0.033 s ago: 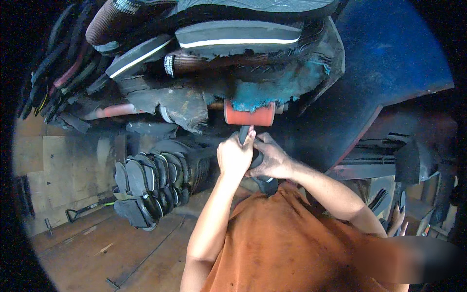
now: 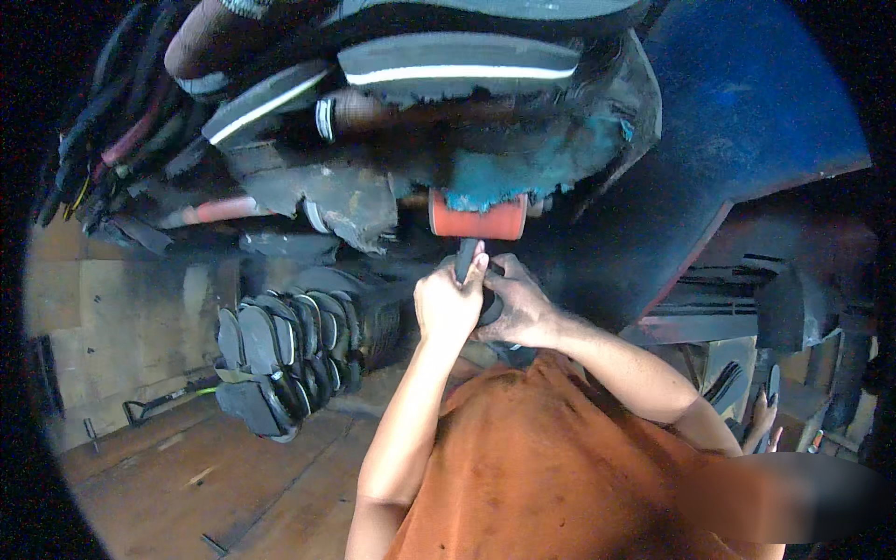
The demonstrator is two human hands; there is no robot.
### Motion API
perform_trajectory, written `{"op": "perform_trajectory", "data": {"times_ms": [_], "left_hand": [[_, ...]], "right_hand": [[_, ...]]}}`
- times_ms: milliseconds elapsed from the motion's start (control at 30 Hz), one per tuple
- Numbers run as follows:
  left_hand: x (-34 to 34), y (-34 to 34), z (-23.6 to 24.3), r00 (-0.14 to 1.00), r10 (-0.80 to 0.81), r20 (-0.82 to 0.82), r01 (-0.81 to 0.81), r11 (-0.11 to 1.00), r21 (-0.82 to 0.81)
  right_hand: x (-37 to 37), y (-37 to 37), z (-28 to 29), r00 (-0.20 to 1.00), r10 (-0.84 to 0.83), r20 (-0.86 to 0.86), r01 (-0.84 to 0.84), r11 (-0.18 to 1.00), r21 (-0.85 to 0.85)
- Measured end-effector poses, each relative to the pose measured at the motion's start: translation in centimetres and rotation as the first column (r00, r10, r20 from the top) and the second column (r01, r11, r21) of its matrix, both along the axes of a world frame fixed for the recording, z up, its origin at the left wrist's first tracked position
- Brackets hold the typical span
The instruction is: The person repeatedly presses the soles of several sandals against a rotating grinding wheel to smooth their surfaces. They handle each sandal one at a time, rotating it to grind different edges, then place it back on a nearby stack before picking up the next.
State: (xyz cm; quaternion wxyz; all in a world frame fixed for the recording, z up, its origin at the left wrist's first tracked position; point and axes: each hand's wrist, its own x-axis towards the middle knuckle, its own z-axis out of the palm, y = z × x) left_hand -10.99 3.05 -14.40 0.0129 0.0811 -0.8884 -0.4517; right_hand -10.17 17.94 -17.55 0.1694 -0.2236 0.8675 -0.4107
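Note:
Both my hands are closed on a dark shoe sole (image 2: 465,260), its narrow end pointing up at a red sanding drum (image 2: 478,224). My left hand (image 2: 445,303) grips the sole's left side, thumb lying along it. From the right, my right hand (image 2: 521,303) wraps the lower part, which the fingers mostly hide. Whether the sole's tip touches the drum is hard to tell. A ragged teal cloth (image 2: 551,173) hangs over the top of the drum.
Dark soles with white edges (image 2: 457,70) lie on the machine above the drum. Stacked soles (image 2: 266,341) stand at the left. A blue panel (image 2: 756,103) slopes along the right. Another person's hand (image 2: 763,420) shows at the right edge, near more soles (image 2: 723,385).

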Motion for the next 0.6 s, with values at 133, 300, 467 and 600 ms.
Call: {"op": "perform_trajectory", "data": {"times_ms": [133, 300, 467, 600], "left_hand": [[3.2, -1.0, 0.7, 0.998, 0.003, -0.07, 0.023, 0.932, 0.363], [1.6, -1.6, 2.3, 0.986, -0.131, -0.098, 0.129, 0.991, -0.033], [0.6, -1.4, 3.4, 0.98, -0.195, 0.044, 0.199, 0.952, -0.23], [-0.3, -1.0, 2.5, 0.977, -0.201, 0.078, 0.215, 0.92, -0.327]], "right_hand": [[2.8, -1.6, -0.5, 0.904, -0.129, -0.408, 0.206, 0.967, 0.151], [3.3, -3.4, -1.0, 0.882, -0.265, -0.39, 0.289, 0.957, 0.002], [3.3, -3.1, -0.6, 0.963, -0.248, -0.104, 0.237, 0.966, -0.108], [3.2, -2.6, 0.0, 0.971, -0.238, 0.035, 0.241, 0.96, -0.144]]}}
